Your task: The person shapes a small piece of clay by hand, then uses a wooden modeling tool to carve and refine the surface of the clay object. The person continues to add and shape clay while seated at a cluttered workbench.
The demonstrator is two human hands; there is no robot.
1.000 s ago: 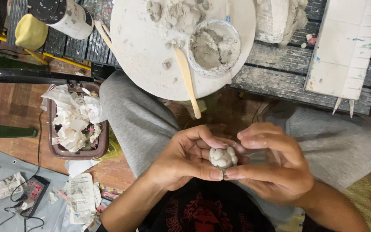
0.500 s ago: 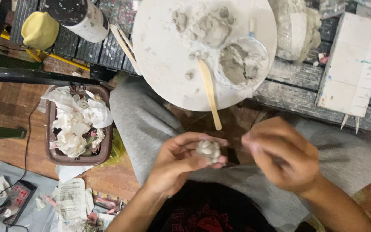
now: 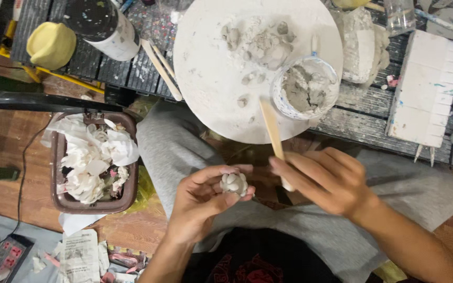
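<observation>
Currently left hand is pinching a small petalled clay piece at picture centre while right hand, fingers loose and empty, is hovering at its 3 o'clock beside the wooden stick, shaping step seemingly underway.

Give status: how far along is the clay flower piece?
Done: small clay piece already shows several petal-like lobes. In hand: left hand pinches it; right hand hovers beside the wooden stick. Left: loose clay on the round board and in the cup remains unused.
</observation>
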